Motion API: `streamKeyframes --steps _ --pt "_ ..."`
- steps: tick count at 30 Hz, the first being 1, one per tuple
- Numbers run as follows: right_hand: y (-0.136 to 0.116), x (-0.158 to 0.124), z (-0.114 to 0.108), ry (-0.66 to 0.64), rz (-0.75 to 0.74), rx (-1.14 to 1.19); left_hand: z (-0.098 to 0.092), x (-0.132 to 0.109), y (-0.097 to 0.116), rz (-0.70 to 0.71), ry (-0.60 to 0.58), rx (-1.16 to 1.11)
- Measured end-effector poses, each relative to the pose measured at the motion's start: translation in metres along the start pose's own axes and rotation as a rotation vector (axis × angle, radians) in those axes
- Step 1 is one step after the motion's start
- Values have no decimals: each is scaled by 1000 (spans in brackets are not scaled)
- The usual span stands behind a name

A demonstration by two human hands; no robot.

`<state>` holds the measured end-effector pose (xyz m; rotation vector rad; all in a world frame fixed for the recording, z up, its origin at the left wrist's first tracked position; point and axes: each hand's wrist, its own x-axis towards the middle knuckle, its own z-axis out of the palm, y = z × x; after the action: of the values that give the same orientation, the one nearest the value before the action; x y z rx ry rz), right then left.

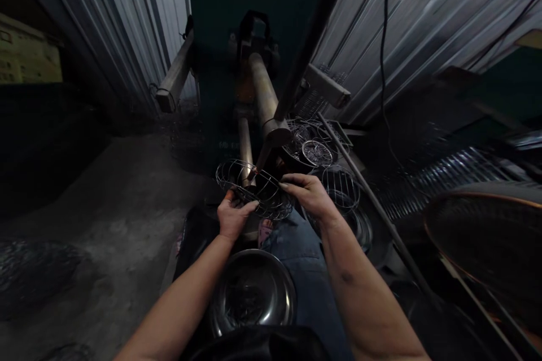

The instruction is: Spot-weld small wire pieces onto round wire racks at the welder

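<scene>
A round basket of thin metal wire (pixel 273 207) is held tilted at the lower end of a machine. My left hand (pixel 234 217) is closed on its near left side, thumb over the wires. My right hand (pixel 308 192) pinches at the right edge, thumb and forefinger together; whether a small separate piece is between them I cannot tell. The machine's upper pointed rod (pixel 259 161) and lower post (pixel 245 144) meet at the basket's wires. On my lap sits a shiny metal bowl (pixel 285 285) with small thin pieces inside, too dark to name.
Right of the machine are piled wire baskets (pixel 317 152) and another wire frame (pixel 341 186). A long bar (pixel 372 194) slants past them. A large round rim (pixel 483 196) stands far right. A thick horizontal arm (pixel 266 93) projects above my hands; a cable (pixel 383 56) hangs rightward.
</scene>
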<state>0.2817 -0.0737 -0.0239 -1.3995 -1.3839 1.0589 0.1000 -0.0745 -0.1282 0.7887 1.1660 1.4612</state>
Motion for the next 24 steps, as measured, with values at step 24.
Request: streamKeyframes --steps 24 --pt "7 18 -1 -51 -47 57 12 -5 5 -160 202 -318"
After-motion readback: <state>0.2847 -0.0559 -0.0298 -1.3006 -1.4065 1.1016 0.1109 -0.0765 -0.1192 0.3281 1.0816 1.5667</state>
